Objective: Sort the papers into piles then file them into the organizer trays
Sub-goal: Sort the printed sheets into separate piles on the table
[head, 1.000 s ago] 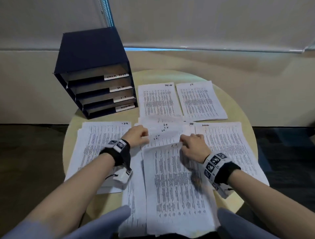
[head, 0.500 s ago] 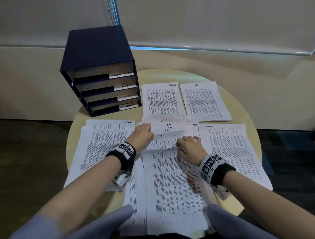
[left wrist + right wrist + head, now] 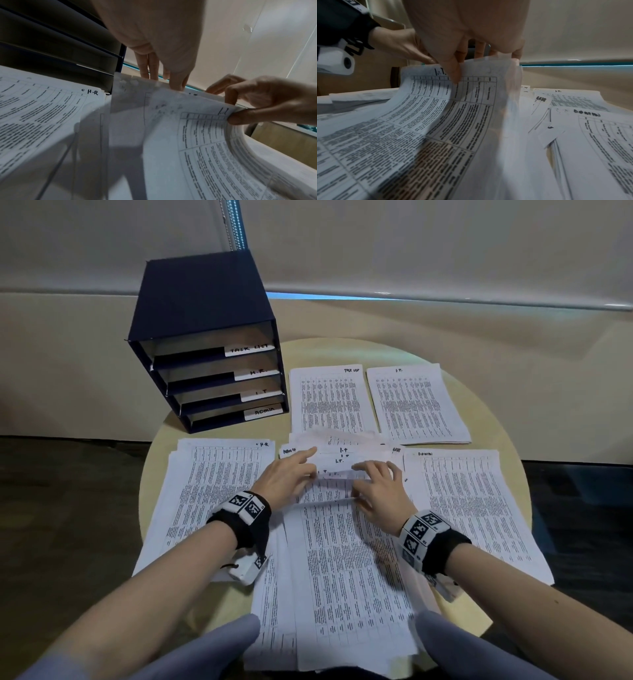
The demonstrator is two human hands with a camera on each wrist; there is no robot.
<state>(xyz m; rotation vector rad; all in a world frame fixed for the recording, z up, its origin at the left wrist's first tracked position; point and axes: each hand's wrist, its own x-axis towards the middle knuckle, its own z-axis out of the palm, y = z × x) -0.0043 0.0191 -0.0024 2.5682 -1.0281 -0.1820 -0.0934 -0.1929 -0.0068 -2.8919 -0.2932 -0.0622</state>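
Note:
A loose central stack of printed papers (image 3: 342,577) lies in front of me, the top edges of its sheets fanned out and marked "I.T." My right hand (image 3: 380,491) pinches the top edge of a lifted I.T. sheet (image 3: 471,101), thumb on its printed face. The sheet curls up off the stack. My left hand (image 3: 287,477) lies beside it, index finger stretched out onto the fanned edges, fingers straight behind the raised sheets (image 3: 197,121). The dark blue organizer (image 3: 205,344), with several labelled trays, stands at the back left.
Sorted piles surround the stack on the round table (image 3: 376,350): H.R. pile (image 3: 205,491) on the left, Admin pile (image 3: 472,508) on the right, Task List pile (image 3: 329,402) and I.T. pile (image 3: 418,405) behind. A wall stands close behind the table.
Both hands have moved a little further up the stack. More I.T.-marked top edges are fanned out, and my left index finger now stretches forward.

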